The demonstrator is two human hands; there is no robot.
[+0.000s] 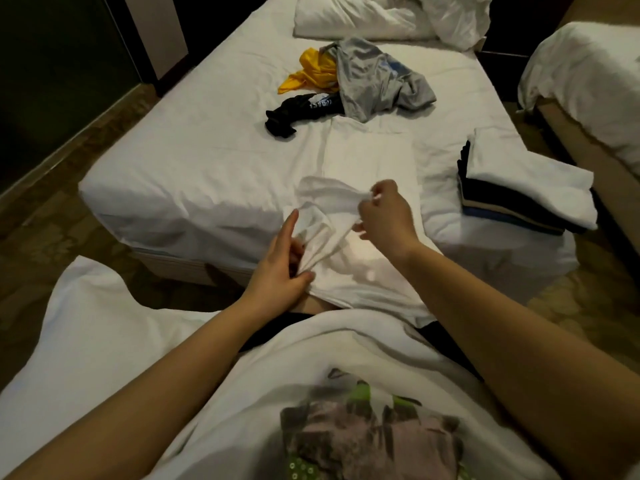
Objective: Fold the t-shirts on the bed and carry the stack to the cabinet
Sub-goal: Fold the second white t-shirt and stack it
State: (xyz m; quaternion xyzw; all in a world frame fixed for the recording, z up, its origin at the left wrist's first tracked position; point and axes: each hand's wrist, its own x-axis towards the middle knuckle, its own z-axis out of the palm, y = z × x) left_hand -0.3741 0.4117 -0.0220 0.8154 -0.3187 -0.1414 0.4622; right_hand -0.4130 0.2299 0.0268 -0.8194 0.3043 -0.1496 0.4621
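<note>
A white t-shirt (360, 258) lies spread at the near edge of the bed (194, 168), its hem hanging over the edge. My left hand (277, 268) pinches a bunched fold at its left side. My right hand (384, 213) pinches the cloth near the collar, lifted a little off the bed. A stack of folded shirts (523, 188), white on top and dark ones under it, sits at the bed's right near corner. Farther back lie loose shirts: a grey one (374, 77), a yellow one (311, 71) and a black one (298, 112).
White pillows (363, 19) and a crumpled sheet lie at the head of the bed. A second bed (588, 74) stands to the right across a narrow gap. A dark wall runs along the left beyond the brown floor (62, 209).
</note>
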